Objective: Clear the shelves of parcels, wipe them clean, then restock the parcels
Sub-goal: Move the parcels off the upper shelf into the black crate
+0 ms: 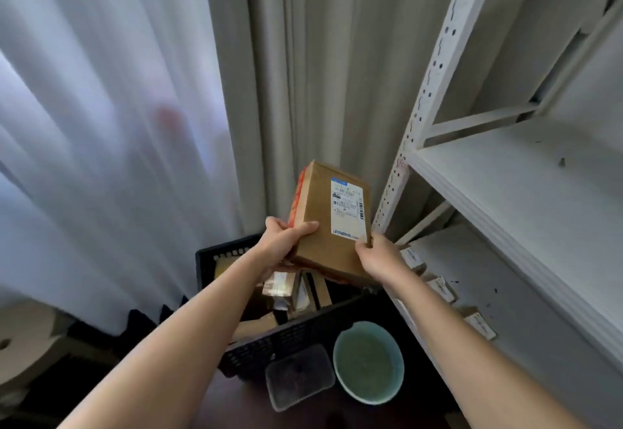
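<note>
Beside the curtain [111,125], white metal shelves [505,172] fill the right of the view, slotted upright at the near corner; the middle board is bare apart from a few dark specks, so it reads as already emptied, wiped or not I cannot tell. Lower board holds a row of small parcels [441,288] along its front edge, labels up, probably restocked or not yet cleared; cannot say which. Black crate [279,337] sits on the floor just left of the shelf foot, likely parked there so parcels move between crate and shelf with a short reach; more boxes [283,288] lie jumbled inside it. Teal basin [369,361] with water stands just beside the crate on the near side, close at hand for wiping, and a clear tub [298,374] sits touching or nearly touching the basin's left. Above the crate, a brown box [328,219] with a white label is held up in the air, tilted, long side roughly upright, well short of the shelf boards. Left hand [286,243] grips its lower left corner, thumb on the front face, fingers round the side; right hand [377,256] pinches the lower right edge. Two-handed hold likely steadies it, label facing the person for reading. Direction of travel cannot be judged.
</note>
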Motion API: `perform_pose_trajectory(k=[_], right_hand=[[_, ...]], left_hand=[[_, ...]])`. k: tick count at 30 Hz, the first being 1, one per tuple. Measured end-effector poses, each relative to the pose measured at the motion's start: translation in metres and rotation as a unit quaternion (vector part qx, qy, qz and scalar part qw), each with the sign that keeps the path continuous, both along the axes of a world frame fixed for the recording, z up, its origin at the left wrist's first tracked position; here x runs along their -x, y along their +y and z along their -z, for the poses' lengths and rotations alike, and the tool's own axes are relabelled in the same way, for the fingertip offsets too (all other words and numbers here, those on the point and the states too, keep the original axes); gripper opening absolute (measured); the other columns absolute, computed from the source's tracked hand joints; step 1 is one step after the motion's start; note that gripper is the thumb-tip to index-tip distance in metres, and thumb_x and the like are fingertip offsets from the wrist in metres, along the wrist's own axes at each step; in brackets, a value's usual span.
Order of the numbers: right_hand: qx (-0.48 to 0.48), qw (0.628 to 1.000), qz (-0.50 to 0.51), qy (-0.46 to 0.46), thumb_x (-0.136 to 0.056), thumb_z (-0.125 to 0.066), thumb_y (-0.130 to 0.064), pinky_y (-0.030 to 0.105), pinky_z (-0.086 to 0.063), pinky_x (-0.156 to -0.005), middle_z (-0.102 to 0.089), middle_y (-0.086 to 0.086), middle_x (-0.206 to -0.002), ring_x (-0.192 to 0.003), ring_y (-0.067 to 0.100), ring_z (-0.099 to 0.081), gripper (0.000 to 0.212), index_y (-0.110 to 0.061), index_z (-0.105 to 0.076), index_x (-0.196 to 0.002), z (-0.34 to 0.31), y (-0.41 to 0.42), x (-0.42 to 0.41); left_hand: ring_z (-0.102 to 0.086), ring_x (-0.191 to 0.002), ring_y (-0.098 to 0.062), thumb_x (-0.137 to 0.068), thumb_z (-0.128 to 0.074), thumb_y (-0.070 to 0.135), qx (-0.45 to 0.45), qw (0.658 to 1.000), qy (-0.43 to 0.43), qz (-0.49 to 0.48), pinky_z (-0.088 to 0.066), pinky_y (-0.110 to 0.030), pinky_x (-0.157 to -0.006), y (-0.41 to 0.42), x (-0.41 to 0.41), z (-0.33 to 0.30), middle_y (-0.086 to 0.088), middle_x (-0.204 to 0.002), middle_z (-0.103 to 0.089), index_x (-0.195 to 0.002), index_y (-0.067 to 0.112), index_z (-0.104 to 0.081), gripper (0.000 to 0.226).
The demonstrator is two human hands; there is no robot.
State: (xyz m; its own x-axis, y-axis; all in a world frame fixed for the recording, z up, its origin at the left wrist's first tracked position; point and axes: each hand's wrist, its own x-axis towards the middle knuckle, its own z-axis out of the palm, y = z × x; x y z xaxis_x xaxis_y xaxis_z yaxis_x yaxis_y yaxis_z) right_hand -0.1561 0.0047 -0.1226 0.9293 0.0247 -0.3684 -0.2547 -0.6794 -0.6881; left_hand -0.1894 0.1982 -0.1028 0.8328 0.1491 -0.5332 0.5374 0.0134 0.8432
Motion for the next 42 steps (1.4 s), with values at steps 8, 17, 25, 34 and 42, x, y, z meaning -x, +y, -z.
perform_pose_trajectory(k=[8,17,25,34,42], right_hand=[[-0.164,0.964,-0.041,0.206,-0.101,-0.044,-0.045,0.052,-0.046,-0.1,-0.043,-0.003,-0.149,-0.127,0.025,-0.049,0.062,-0.042,-0.011,-0.154,0.074,0.07,-0.04],[-0.211,0.906,-0.012,0.367,-0.092,-0.05,-0.063,0.046,-0.057,-0.075,-0.051,0.0,-0.136,-0.122,0.028,-0.054,0.069,-0.039,-0.023,-0.15,0.167,0.068,-0.094],[-0.216,0.915,0.022,0.341,-0.095,-0.055,-0.052,0.053,-0.05,-0.097,-0.043,0.0,-0.146,-0.114,0.018,-0.049,0.073,-0.038,-0.014,-0.154,0.24,0.054,-0.119],[-0.202,0.926,0.039,0.317,-0.103,-0.048,-0.03,0.045,-0.049,-0.095,-0.052,-0.002,-0.141,-0.111,0.015,-0.052,0.061,-0.042,-0.016,-0.154,0.268,0.049,-0.136],[-0.174,0.93,0.033,0.321,-0.103,-0.049,-0.027,0.039,-0.041,-0.1,-0.05,-0.003,-0.137,-0.112,0.014,-0.048,0.064,-0.032,-0.014,-0.156,0.268,0.042,-0.125]], left_hand=[[-0.062,-0.088,-0.016,-0.074,-0.081,0.04,-0.087,0.994,0.029,-0.055,-0.048,-0.021,-0.046,0.047,-0.013,0.065,-0.004,-0.111,-0.053,-0.117,0.016,-0.032,0.07],[-0.063,-0.097,-0.022,-0.081,-0.073,0.002,-0.074,0.993,0.094,-0.015,-0.056,-0.027,-0.058,0.029,-0.071,0.2,-0.012,-0.123,-0.053,-0.095,0.013,-0.044,0.034],[-0.065,-0.081,-0.017,-0.089,-0.064,-0.002,0.034,0.987,0.134,-0.078,-0.051,-0.027,-0.064,0.021,-0.105,0.265,-0.006,-0.095,-0.069,-0.092,0.013,-0.048,0.022],[-0.062,-0.099,-0.018,-0.086,-0.061,-0.009,-0.01,0.991,0.13,-0.027,-0.055,-0.021,-0.063,0.014,-0.133,0.281,-0.009,-0.129,-0.057,-0.095,0.013,-0.053,0.026],[-0.029,-0.141,-0.019,-0.092,-0.057,0.002,-0.093,0.979,0.15,0.097,-0.031,-0.019,-0.093,0.004,-0.123,0.278,0.003,-0.159,-0.023,-0.13,0.007,-0.054,0.039]])
